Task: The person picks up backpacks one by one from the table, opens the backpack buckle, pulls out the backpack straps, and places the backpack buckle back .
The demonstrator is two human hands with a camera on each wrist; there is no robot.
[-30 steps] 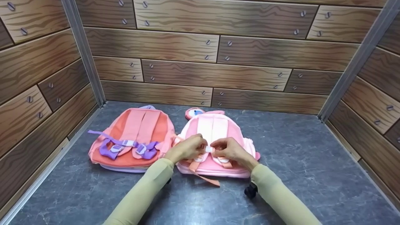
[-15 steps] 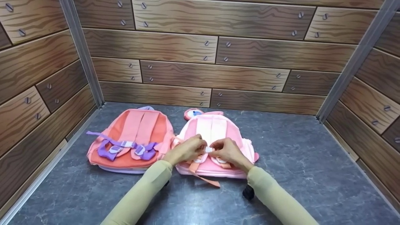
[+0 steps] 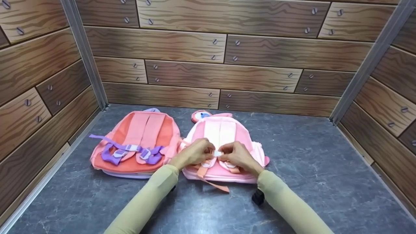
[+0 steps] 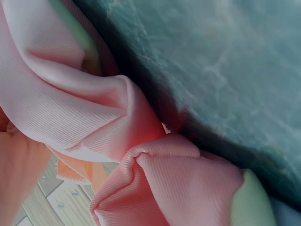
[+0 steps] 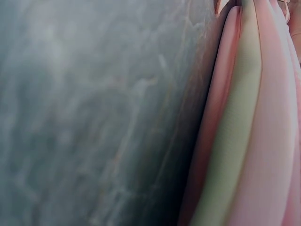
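In the head view a light pink backpack (image 3: 198,128) lies with its shoulder straps up. Over its middle, a small white buckle (image 3: 217,153) sits between both hands. The left hand (image 3: 195,152) pinches the buckle's left side, and the right hand (image 3: 240,156) pinches its right side. An orange strap (image 3: 216,186) trails off the lower edge onto the table. The left wrist view shows folded pink fabric (image 4: 174,179) close up with part of the hand at the left edge; the right wrist view shows the backpack's side (image 5: 268,122).
A coral backpack (image 3: 123,130) with purple straps (image 3: 112,157) and white buckles lies on the left, against the pink one. A round eye-like piece (image 3: 201,115) rests behind the pink backpack. Wood-patterned walls (image 3: 182,42) enclose the dark grey table (image 3: 302,162) at the back and sides.
Both hands stay at the white buckle, with only slight finger movement. The head view has shifted slightly; the backpacks lie as before.
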